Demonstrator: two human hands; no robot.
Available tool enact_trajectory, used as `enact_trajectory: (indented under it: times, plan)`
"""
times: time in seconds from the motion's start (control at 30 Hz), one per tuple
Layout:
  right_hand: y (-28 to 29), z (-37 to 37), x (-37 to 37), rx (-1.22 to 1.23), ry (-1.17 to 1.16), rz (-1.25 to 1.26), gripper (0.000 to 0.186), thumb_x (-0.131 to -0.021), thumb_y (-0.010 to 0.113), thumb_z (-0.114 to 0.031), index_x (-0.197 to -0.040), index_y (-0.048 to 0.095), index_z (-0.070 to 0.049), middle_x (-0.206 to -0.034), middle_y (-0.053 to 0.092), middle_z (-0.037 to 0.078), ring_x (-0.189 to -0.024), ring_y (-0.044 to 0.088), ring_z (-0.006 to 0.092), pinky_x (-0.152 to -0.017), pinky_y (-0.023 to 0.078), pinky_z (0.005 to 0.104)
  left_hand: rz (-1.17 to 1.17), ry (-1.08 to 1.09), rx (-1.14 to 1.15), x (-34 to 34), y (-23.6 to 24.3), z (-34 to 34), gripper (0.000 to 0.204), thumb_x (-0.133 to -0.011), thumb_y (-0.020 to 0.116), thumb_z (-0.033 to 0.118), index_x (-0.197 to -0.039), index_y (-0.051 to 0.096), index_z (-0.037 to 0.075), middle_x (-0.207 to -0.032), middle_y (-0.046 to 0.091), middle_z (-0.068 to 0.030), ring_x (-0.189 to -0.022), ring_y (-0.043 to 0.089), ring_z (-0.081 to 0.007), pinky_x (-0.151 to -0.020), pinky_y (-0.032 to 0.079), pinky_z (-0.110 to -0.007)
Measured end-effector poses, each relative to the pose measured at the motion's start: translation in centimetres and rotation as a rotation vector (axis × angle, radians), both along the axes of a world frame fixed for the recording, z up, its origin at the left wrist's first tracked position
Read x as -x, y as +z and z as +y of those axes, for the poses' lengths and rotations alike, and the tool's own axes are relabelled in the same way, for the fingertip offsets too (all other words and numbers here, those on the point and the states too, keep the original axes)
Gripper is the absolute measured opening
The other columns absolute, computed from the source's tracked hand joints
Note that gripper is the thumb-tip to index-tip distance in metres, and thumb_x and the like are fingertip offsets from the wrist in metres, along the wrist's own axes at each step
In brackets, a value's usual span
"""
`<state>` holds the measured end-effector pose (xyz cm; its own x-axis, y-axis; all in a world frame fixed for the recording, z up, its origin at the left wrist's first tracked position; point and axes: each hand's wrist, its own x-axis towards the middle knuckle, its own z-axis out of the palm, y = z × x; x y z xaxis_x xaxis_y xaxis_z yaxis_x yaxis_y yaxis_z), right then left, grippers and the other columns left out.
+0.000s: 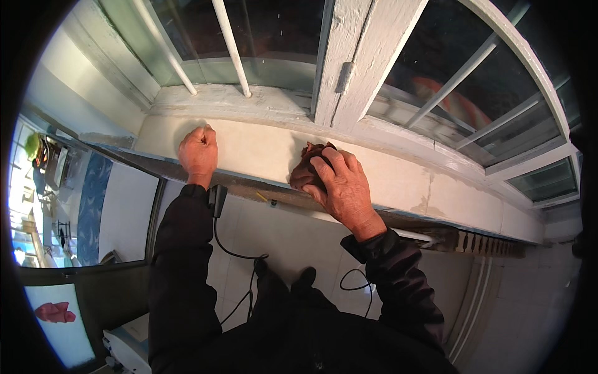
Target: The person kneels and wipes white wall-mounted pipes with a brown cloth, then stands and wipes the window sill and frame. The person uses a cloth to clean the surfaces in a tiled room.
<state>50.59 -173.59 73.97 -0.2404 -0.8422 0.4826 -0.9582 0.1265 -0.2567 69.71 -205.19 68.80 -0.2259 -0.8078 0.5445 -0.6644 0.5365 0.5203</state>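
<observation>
My right hand is closed round a crumpled dark reddish-brown cloth, which it presses on the pale window sill. The fingers bend over the cloth and hide part of it. Farther left, my left hand rests on the same sill as a fist, with nothing showing in it. Both forearms, in black sleeves, reach up from the lower edge.
White-painted window frames with bars rise behind the sill. Below hang a black plug-like device and its cable. A ribbed radiator is under the sill at right. A pink cloth lies at lower left.
</observation>
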Motion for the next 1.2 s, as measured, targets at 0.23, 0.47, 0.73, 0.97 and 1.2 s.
enact_trajectory:
  times: [0.23,0.47,0.73,0.97,1.2]
  plan:
    - [0.6,6.1,1.7,-0.086,0.022,0.014,0.069,-0.072,0.092,-0.019,-0.135,0.063,-0.016,-0.141,0.057,0.008,-0.129,0.055,0.0377,-0.108,0.049,0.0486,-0.004,0.020,0.015,0.1,0.6,0.6,0.043,-0.097,0.070,0.031,-0.066,0.055,0.006,-0.070,0.064,-0.0147,-0.069,0.061,-0.0403,-0.066,0.048,-0.055]
    - [-0.5,2.3,-0.5,-0.061,0.064,0.090,0.070,-0.069,0.087,-0.013,-0.134,0.062,-0.015,-0.141,0.055,0.011,-0.128,0.054,0.0388,-0.108,0.048,0.0499,0.005,-0.015,0.077,0.0,0.4,0.4,0.041,-0.095,0.072,0.027,-0.065,0.053,0.007,-0.068,0.062,-0.0136,-0.068,0.061,-0.0399,-0.064,0.047,-0.055]
    - [-0.3,-5.9,-5.1,-0.032,0.141,0.057,0.048,-0.088,0.066,-0.009,-0.136,0.061,-0.014,-0.136,0.054,0.009,-0.127,0.052,0.0319,-0.116,0.042,0.0478,-0.014,-0.057,0.122,-0.2,-0.2,-0.2,0.038,-0.098,0.069,0.028,-0.069,0.056,0.006,-0.074,0.065,-0.0148,-0.072,0.062,-0.0420,-0.066,0.048,-0.056]
    - [0.5,1.6,-1.2,-0.069,0.061,-0.034,0.063,-0.077,0.083,-0.016,-0.135,0.060,-0.013,-0.140,0.054,0.008,-0.131,0.051,0.0351,-0.115,0.042,0.0492,-0.027,-0.057,0.097,-0.5,-0.1,-0.2,0.038,-0.100,0.068,0.026,-0.072,0.056,0.004,-0.076,0.065,-0.0153,-0.071,0.061,-0.0418,-0.065,0.046,-0.056]
    - [1.3,16.0,8.6,-0.062,-0.483,0.004,0.052,-0.086,0.080,-0.016,-0.135,0.064,-0.008,-0.141,0.061,0.016,-0.130,0.056,0.0417,-0.111,0.045,0.0507,-0.008,-0.074,0.099,-0.1,-0.6,-0.3,0.042,-0.100,0.069,0.025,-0.069,0.049,0.004,-0.070,0.059,-0.0131,-0.065,0.057,-0.0398,-0.061,0.042,-0.055]
